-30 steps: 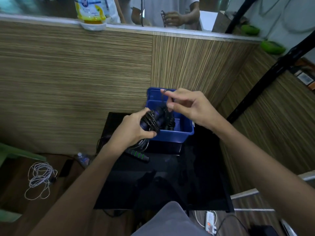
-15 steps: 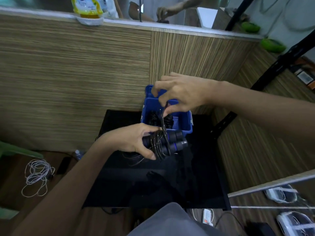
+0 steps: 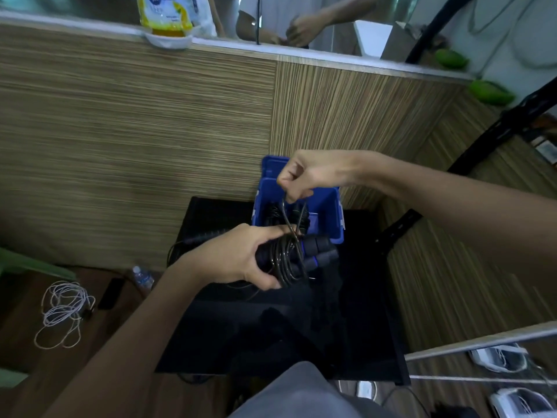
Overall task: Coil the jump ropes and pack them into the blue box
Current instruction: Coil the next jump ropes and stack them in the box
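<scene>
One rope nearly coiled, at least one already boxed.

Nearest me, my left hand (image 3: 241, 257) clenches a grip round the jump rope's coil (image 3: 286, 260) and its two black handles (image 3: 318, 251), held above the black worktop (image 3: 346, 327). Just beyond, my right hand (image 3: 304, 179) pinches the last loop of cord (image 3: 287, 215), pulled up over the blue box (image 3: 328, 212). Dark rope already lies inside the box. Another handle (image 3: 205, 235) lies on the worktop to the left, so I judge more coiling remains.
</scene>
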